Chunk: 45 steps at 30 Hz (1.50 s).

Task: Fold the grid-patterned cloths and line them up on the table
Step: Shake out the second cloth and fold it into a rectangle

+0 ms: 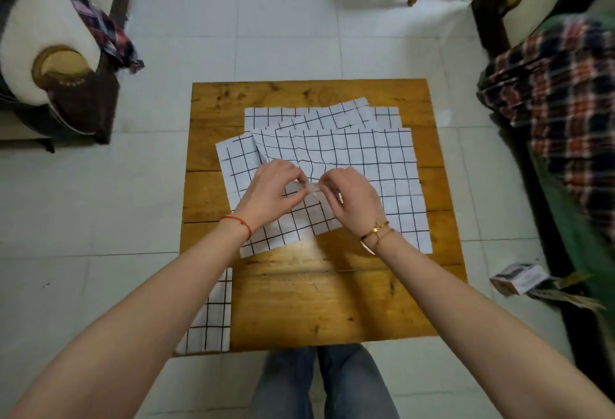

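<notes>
Worktop: a square wooden worktop [332, 302] on a pale tiled floor [233, 36]
Cloths: a loose pile of white cloths [366, 159] with black grid lines lies over the far half of the worktop, the sheets overlapping at odd angles
Folded cloth: one folded cloth [213, 315] lies at the near left edge of the worktop, well apart from the pile
Left hand: the left hand [269, 192] is over the middle of the pile, its grip pinching a raised bit of cloth between thumb and fingertips
Right hand: the right hand [352, 199] is just beside the left one, its grip pinching the same raised bit of cloth
Wrists: a red string [238, 220] is on the left wrist, gold bracelets [376, 234] are on the right wrist
Legs: blue jeans [319, 385] show below the near edge of the worktop
Left side: a chair [50, 52] with a checked cloth draped on it
Right side: a plaid blanket [559, 92] over green fabric, and a small box [519, 279] on the floor near it
</notes>
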{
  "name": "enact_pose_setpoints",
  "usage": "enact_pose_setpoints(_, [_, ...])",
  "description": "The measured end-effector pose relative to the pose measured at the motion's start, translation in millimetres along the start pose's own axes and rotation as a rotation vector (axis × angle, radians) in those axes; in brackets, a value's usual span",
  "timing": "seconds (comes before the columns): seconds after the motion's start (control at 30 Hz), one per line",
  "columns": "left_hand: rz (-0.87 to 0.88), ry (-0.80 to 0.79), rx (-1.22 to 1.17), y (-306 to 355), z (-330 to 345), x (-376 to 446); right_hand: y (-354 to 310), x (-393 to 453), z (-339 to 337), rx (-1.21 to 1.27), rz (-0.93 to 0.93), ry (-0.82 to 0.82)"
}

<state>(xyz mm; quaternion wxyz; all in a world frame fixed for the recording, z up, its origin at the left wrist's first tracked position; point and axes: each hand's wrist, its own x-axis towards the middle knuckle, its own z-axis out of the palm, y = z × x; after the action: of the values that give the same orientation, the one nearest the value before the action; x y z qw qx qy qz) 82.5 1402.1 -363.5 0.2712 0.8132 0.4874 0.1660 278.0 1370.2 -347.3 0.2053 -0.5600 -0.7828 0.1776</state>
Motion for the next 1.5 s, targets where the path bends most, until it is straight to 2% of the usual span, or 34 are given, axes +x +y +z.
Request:
enact_pose_setpoints(0.43, [0.019,0.053,0.049,66.3,-85.8,37.1,-11.0,17.9,-164.0,0.014,-0.007,0.301])
enact_pose_setpoints(0.77, [0.016,0.143,0.048,99.6,-177.8,49.0,-3.0,33.4,-257.7,0.045,0.1,0.514])
enact_pose_setpoints(1.23, [0.131,0.3,0.161,139.4,-278.3,26.9,-3.6,18.3,-322.0,0.043,0.145,0.587])
enact_pose_setpoints(1.5, [0.176,0.383,0.187,159.4,-312.7,2.1,-0.5,12.4,-349.3,-0.009,0.138,0.541])
